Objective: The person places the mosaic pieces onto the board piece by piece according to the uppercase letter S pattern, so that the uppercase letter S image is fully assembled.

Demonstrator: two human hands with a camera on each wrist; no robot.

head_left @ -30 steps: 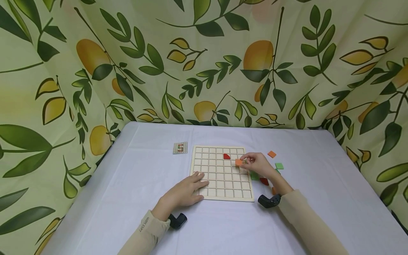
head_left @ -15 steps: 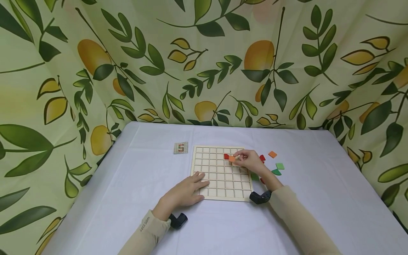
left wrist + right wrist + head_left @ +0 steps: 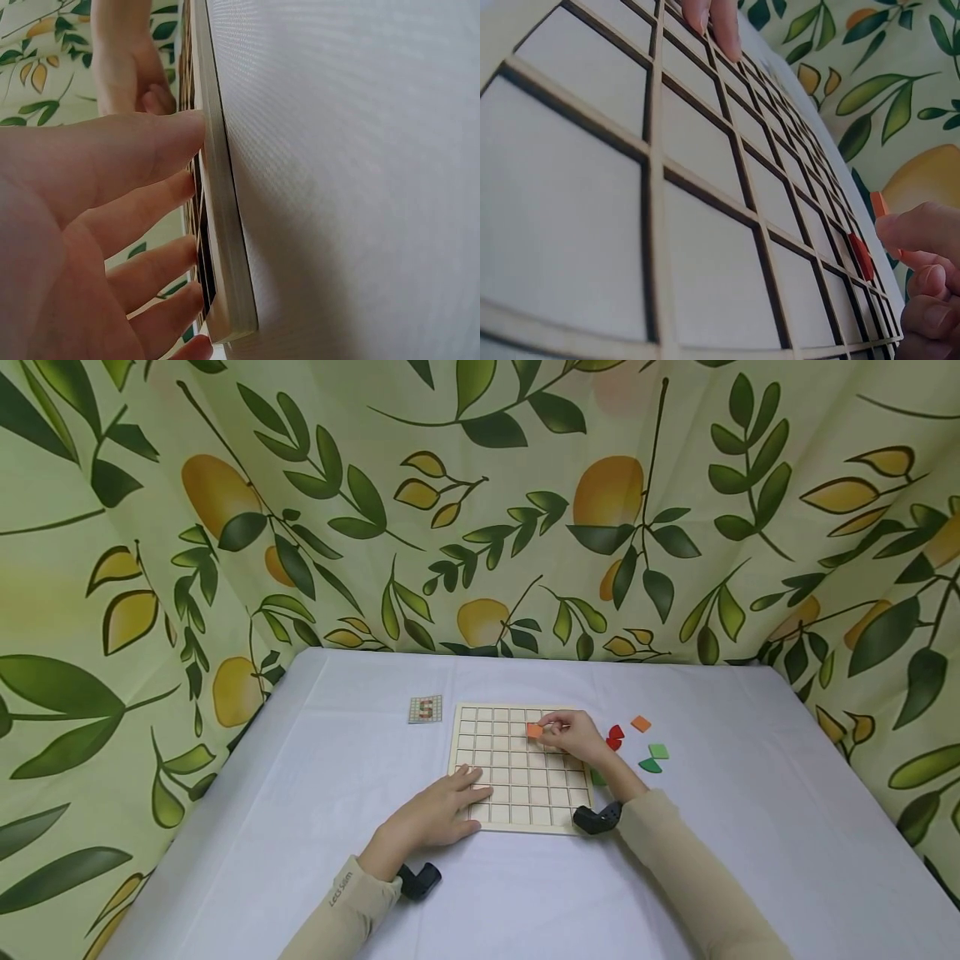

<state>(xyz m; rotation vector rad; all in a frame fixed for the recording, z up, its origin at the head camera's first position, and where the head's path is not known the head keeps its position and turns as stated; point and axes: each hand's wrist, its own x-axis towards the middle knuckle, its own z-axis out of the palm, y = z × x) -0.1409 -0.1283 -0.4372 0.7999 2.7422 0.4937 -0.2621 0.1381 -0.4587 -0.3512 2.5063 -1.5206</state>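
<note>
A wooden grid board (image 3: 517, 768) lies flat on the white-covered table. My left hand (image 3: 442, 806) rests on its front left part, fingers spread and straight; in the left wrist view the thumb (image 3: 161, 146) lies at the board's edge. Between thumb and fingers my right hand (image 3: 573, 735) pinches an orange square tile (image 3: 534, 731) over the back right part of the grid. A red quarter-round piece (image 3: 861, 257) sits in a cell right by that tile; in the head view the tile covers it.
Right of the board lie red pieces (image 3: 615, 737), an orange square (image 3: 641, 724), a light green square (image 3: 658, 751) and a dark green piece (image 3: 650, 766). Another green piece (image 3: 598, 777) touches the right edge. A small pattern card (image 3: 425, 709) lies at the back left.
My right hand has carried the orange tile leftward and slightly back, from the right side of the grid to over the red piece. My left hand has stayed in place.
</note>
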